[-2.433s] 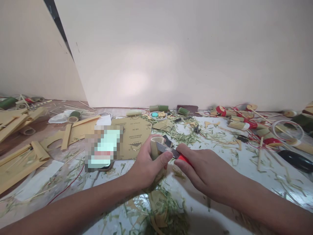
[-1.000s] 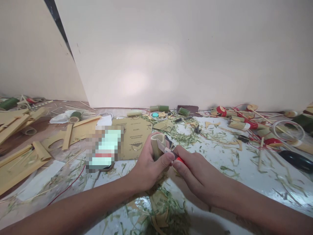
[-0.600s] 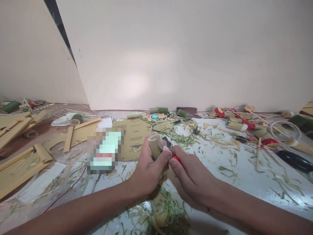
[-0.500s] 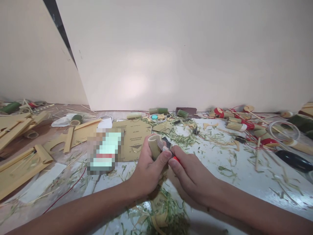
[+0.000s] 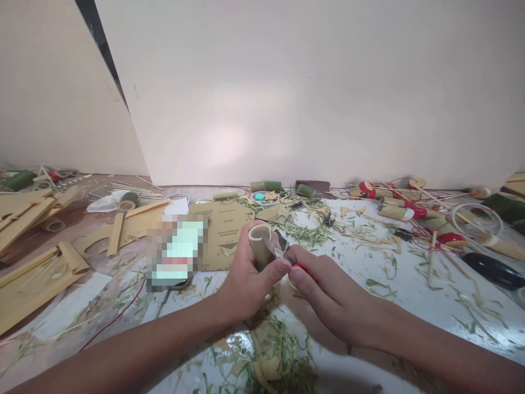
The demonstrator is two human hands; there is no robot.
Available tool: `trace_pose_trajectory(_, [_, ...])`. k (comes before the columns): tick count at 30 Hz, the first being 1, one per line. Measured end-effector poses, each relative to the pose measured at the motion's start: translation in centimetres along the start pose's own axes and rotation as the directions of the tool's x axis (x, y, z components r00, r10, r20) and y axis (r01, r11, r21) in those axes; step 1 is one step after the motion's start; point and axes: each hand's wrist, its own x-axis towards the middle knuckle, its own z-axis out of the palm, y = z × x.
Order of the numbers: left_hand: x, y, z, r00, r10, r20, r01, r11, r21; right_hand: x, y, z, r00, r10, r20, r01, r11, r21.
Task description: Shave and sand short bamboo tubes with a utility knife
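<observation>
My left hand (image 5: 248,282) is closed around a short, pale bamboo tube (image 5: 259,254), its open end facing up toward me. In my right hand (image 5: 324,282) is a knife (image 5: 270,245) with a red handle, most of which the fingers hide. The blade points left, its tip at the inside of the tube's rim. My left thumb presses near the base of the blade, close to the right thumb. Below the hands lies a heap of green and pale bamboo shavings (image 5: 293,355).
Brown sandpaper sheets (image 5: 225,219) lie left of the tube, beside a blurred phone (image 5: 182,249). Bamboo strips (image 5: 30,219) crowd the left. At right are bamboo pieces with red bands (image 5: 451,236), a tape roll (image 5: 476,219) and a black object (image 5: 494,270). A pale panel (image 5: 311,93) stands behind.
The tube has tilted so that its open end shows more as a ring. The knife blade has shifted slightly, its tip now over the opening. My right hand has moved a little to the right.
</observation>
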Motion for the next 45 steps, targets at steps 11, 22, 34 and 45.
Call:
trace_pose_trajectory(11, [-0.1, 0.1, 0.0, 0.998, 0.038, 0.040, -0.038, 0.999, 0.001, -0.4, 0.1, 0.3, 0.999, 0.033, 0.011, -0.034, 0.999, 0.008])
trace_pose_trajectory(22, [-0.5, 0.6, 0.2, 0.997, -0.068, -0.036, 0.070, 0.997, 0.046, -0.2, 0.0, 0.6, 0.997, 0.043, -0.062, -0.055, 0.976, -0.212])
trace_pose_trajectory(34, [-0.4, 1.0, 0.9, 0.980, -0.134, -0.149, 0.156, 0.977, 0.145, 0.9, 1.7, -0.7, 0.981, 0.060, -0.183, -0.145, 0.856, -0.497])
trace_pose_trajectory(45, [0.1, 0.3, 0.1, 0.991, -0.134, -0.004, 0.134, 0.991, -0.006, 1.2, 2.4, -3.8, 0.960, 0.074, -0.270, -0.162, 0.933, -0.321])
